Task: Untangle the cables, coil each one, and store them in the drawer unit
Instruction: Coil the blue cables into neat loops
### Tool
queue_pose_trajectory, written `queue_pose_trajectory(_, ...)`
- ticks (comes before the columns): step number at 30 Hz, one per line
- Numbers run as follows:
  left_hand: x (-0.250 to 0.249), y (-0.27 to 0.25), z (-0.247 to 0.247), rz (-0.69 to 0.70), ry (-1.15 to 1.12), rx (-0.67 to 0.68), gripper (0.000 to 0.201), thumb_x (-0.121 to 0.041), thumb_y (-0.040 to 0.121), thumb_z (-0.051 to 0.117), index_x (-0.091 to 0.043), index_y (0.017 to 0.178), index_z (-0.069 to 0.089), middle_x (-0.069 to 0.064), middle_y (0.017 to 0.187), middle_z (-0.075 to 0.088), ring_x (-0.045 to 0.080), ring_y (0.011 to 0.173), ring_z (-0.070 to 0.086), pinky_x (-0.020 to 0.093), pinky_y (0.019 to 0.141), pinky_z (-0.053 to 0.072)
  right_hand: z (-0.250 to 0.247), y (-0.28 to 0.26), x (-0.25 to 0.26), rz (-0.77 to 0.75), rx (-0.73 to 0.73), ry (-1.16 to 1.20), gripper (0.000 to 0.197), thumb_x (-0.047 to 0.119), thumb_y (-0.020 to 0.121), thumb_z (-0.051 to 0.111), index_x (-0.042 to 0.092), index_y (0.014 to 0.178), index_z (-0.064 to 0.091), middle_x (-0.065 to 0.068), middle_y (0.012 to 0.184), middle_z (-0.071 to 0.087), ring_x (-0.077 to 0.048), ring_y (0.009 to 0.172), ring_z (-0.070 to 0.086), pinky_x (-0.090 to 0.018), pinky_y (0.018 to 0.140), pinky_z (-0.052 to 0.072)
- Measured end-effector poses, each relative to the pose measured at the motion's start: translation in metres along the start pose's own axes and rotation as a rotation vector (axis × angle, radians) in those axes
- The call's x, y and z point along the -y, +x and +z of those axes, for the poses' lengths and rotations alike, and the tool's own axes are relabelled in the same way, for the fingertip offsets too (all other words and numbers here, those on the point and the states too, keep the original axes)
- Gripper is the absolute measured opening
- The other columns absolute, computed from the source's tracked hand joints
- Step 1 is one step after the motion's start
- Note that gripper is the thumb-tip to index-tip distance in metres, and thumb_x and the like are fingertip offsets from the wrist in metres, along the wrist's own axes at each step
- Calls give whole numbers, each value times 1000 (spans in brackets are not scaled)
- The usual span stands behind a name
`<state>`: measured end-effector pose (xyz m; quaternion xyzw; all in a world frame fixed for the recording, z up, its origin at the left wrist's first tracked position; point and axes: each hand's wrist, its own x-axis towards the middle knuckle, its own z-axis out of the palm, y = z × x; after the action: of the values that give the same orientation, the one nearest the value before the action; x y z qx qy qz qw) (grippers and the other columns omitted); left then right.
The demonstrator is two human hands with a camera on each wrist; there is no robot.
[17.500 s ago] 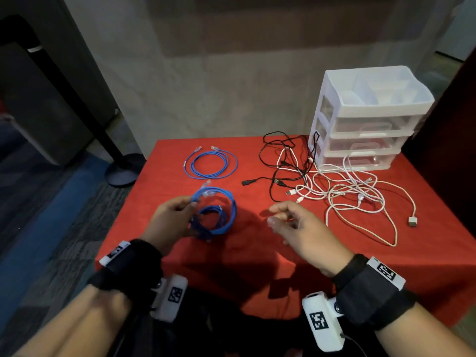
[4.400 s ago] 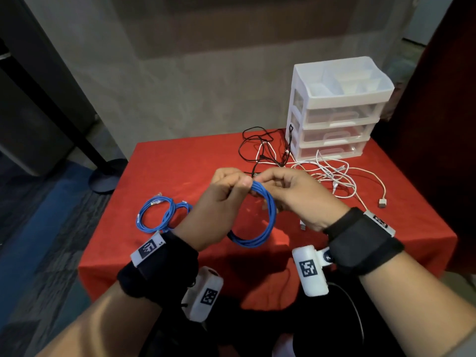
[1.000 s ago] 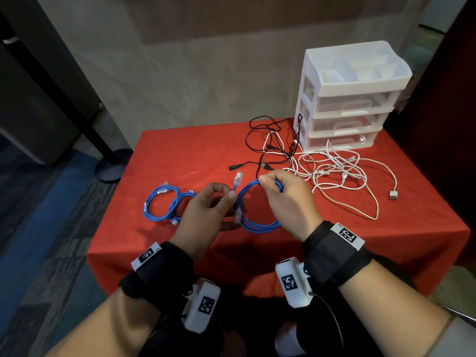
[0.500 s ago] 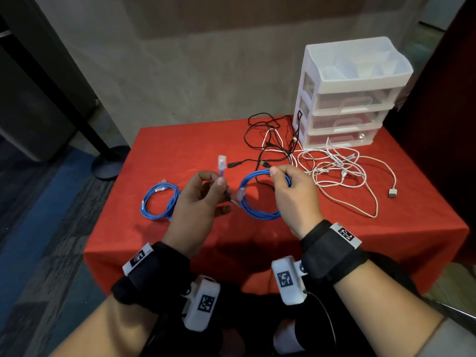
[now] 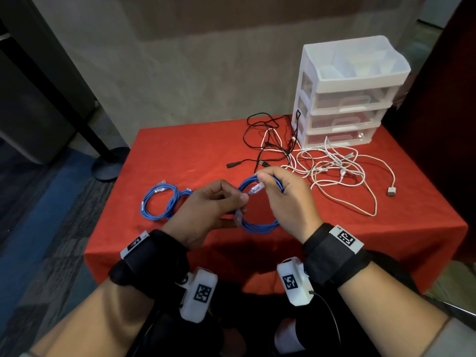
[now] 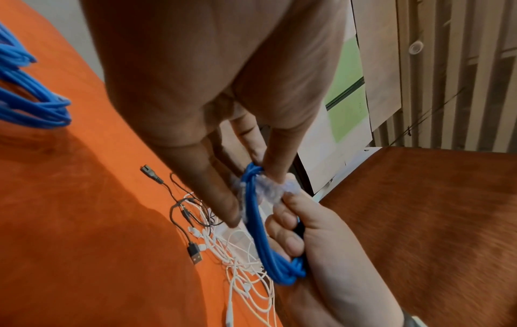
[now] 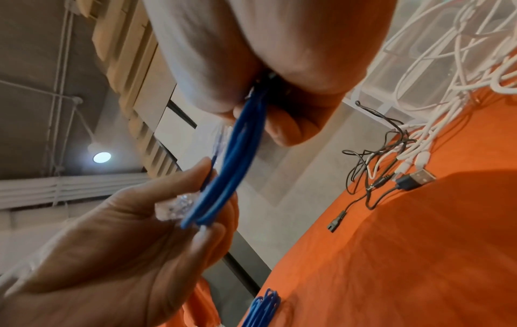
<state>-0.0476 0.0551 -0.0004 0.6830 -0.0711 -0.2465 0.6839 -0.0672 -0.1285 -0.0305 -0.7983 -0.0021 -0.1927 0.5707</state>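
Both hands hold a coiled blue network cable [image 5: 257, 225] upright above the red table [image 5: 334, 228]. My right hand [image 5: 286, 199] grips the top of the coil [image 7: 238, 154]. My left hand [image 5: 211, 207] pinches the cable end just behind its clear plug [image 5: 256, 188], near the coil's top left [image 6: 257, 212]. A second blue coil [image 5: 161, 202] lies flat on the table to the left. White cables [image 5: 332, 168] and black cables [image 5: 268, 145] lie tangled in front of the white drawer unit [image 5: 345, 99], whose three drawers look pushed in.
The drawer unit stands at the table's back right corner, with an open divided tray on top. A white charger plug [image 5: 391, 191] lies near the right edge. A black stand with a round base [image 5: 108, 166] is on the floor left of the table.
My left hand has brought the plug end from up at the left over to the top of the coil, by the right hand's fingers. The coil stays held in the right hand.
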Motion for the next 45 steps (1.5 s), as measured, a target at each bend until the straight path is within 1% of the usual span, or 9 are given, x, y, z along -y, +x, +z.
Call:
queue_pose_trajectory(5,0,2,3,12,-68,-57,30,-4,89,73,-17,110,55,21,78,59,22,65,63,35,62,57,-1,-1,2,-20,-5,33,19,24,104,56,22,94,72,10,86,70,-9,85,64,-36,83,51)
queue_pose_trajectory(9,10,11,6,163,229,-228,8,-11,94,68,-15,99,64,1,64,62,33,66,66,33,54,53,3,-6,15,-212,-2,-27,13,19,100,64,15,99,75,6,87,74,-11,81,68,-33,76,53)
queue_pose_trajectory(12,16,13,9,336,347,-384,5,-12,97,64,-14,97,59,5,80,66,23,66,75,37,54,55,7,-5,20,-239,-34,-63,11,21,98,67,17,103,75,13,75,67,-4,67,61,-22,66,47)
queue_pose_trajectory(15,20,13,13,425,236,-411,10,-6,99,60,-12,97,52,20,97,68,24,68,75,41,60,58,7,-1,14,-183,-21,-44,8,31,100,63,25,102,68,2,61,55,-21,56,52,-40,57,45)
queue_pose_trajectory(19,17,4,13,336,-118,-295,24,-7,96,63,-13,116,53,17,106,73,21,91,72,44,84,61,4,0,4,-110,33,-38,12,34,103,55,28,98,63,1,70,60,-25,64,62,-49,65,52)
queue_pose_trajectory(24,14,-1,10,148,-383,-157,40,-20,90,63,-17,129,56,10,110,72,23,94,70,51,96,52,4,-4,-3,13,93,47,20,24,106,53,15,90,62,-2,70,64,-21,65,67,-38,64,54)
queue_pose_trajectory(31,21,-3,3,106,-51,-251,13,-21,104,53,-18,103,66,-2,95,74,24,102,73,42,77,58,5,-7,-2,133,137,184,18,16,105,55,9,91,65,-5,70,64,-20,61,67,-25,63,52)
queue_pose_trajectory(41,29,-5,-9,65,31,-326,13,-20,100,61,-13,110,66,1,97,71,18,92,76,58,83,57,14,-7,-7,192,222,188,18,15,104,57,22,90,64,-1,70,66,-21,62,67,-29,64,53)
queue_pose_trajectory(45,33,-6,-11,69,62,-331,7,-19,96,67,-20,104,67,12,103,73,19,91,76,51,75,60,16,-8,-6,207,236,188,11,14,103,57,14,95,65,-4,71,65,-23,63,66,-29,64,55)
